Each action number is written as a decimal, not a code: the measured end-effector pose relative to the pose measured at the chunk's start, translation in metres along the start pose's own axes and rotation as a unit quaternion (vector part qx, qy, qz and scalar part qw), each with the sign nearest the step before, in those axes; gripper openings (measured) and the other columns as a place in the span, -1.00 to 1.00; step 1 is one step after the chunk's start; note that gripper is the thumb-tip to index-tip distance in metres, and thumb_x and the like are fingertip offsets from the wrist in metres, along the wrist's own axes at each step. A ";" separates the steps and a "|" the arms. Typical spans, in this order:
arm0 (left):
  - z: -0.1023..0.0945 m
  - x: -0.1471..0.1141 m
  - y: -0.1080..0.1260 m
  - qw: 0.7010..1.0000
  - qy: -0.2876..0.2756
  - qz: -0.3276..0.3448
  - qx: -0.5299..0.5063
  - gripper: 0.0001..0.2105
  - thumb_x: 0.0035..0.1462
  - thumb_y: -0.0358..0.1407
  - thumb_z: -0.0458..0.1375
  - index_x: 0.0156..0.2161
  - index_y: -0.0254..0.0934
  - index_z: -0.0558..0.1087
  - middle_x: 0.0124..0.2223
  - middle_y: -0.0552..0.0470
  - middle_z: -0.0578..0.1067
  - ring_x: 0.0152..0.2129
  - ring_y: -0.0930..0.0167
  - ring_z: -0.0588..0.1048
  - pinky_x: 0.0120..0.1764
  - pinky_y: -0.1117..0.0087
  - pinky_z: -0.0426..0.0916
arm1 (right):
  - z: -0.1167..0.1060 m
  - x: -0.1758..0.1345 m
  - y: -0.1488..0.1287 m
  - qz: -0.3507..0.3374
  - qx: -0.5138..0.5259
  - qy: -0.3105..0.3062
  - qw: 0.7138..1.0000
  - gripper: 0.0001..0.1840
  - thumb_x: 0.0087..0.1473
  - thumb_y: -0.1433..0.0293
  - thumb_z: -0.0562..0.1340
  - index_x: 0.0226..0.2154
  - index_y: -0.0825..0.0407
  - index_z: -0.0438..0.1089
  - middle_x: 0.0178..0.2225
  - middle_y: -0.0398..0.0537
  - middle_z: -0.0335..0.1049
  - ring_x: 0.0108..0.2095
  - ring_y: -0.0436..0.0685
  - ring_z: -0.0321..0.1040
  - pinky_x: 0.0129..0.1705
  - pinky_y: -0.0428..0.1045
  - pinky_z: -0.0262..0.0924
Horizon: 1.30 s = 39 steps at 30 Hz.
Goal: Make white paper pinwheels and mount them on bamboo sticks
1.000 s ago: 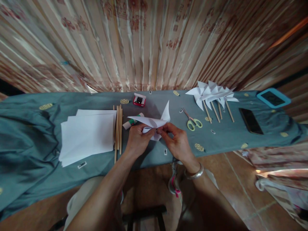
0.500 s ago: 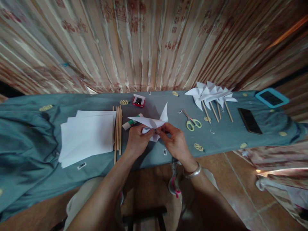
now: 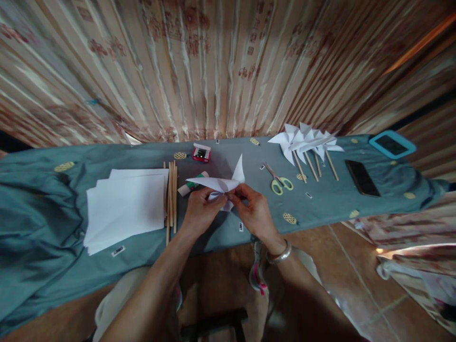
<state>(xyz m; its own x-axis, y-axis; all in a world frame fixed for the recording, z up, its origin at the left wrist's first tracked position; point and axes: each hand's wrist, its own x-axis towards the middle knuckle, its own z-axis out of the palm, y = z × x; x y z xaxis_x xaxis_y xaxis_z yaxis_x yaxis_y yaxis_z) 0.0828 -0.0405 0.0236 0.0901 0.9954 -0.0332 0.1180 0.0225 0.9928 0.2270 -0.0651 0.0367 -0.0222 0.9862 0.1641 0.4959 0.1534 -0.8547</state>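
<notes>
A white paper pinwheel is held up over the middle of the table, its curled blades pointing left and up. My left hand pinches its lower left part between thumb and fingers. The fingertips of my right hand are closed at the pinwheel's centre; whether a small pin sits between them I cannot make out. Behind my left hand lies a green and white glue stick, partly covered by the paper. A small open red box with dark contents stands farther back.
Left lie a stack of white paper and several wooden sticks. To the right are green-handled scissors, several finished pinwheels on sticks, a black phone and a blue-framed device. A curtain hangs behind the cloth-covered table.
The view has shifted slightly, so the table items appear a little farther left and lower. Both hands keep hold of the pinwheel, with only small finger movement at its centre.
</notes>
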 end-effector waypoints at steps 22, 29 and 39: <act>-0.007 -0.002 0.004 0.999 0.002 -0.016 0.050 -0.67 -0.08 -0.06 0.25 -0.35 -0.32 0.57 -0.36 -0.06 0.61 -0.34 0.23 0.53 -0.22 0.29 0.39 | -0.007 -0.002 -0.008 -0.031 -0.085 0.146 0.985 -0.32 -0.07 0.37 0.36 0.13 -0.01 0.23 0.15 0.14 0.25 0.18 0.30 0.14 0.19 0.23 0.06; -0.004 -0.003 0.007 0.999 -0.014 -0.024 0.045 -0.66 -0.09 -0.06 0.25 -0.32 -0.33 0.58 -0.32 -0.09 0.61 -0.28 0.20 0.53 -0.17 0.26 0.39 | -0.016 0.000 0.005 0.071 0.045 0.076 0.994 0.09 -0.13 0.26 0.40 0.32 0.10 -0.16 -0.01 0.20 0.43 -0.04 0.30 0.42 0.01 0.21 0.28; -0.003 -0.005 0.004 0.998 -0.016 -0.037 0.048 -0.66 -0.14 -0.05 0.28 -0.40 -0.33 0.56 -0.41 -0.05 0.59 -0.37 0.23 0.52 -0.26 0.30 0.37 | -0.013 0.000 0.010 0.055 0.111 0.052 0.991 -0.35 -0.11 0.35 0.38 0.07 0.05 0.29 -0.11 0.02 0.51 -0.16 0.18 0.46 -0.11 0.07 0.34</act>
<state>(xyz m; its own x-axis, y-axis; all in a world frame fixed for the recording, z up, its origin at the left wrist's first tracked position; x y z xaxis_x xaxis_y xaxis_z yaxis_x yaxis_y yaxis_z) 0.0804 -0.0447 0.0283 0.1089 0.9877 -0.1119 0.2194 0.0859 0.9718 0.2430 -0.0640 0.0343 0.1162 0.9878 0.1037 0.2870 0.0666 -0.9556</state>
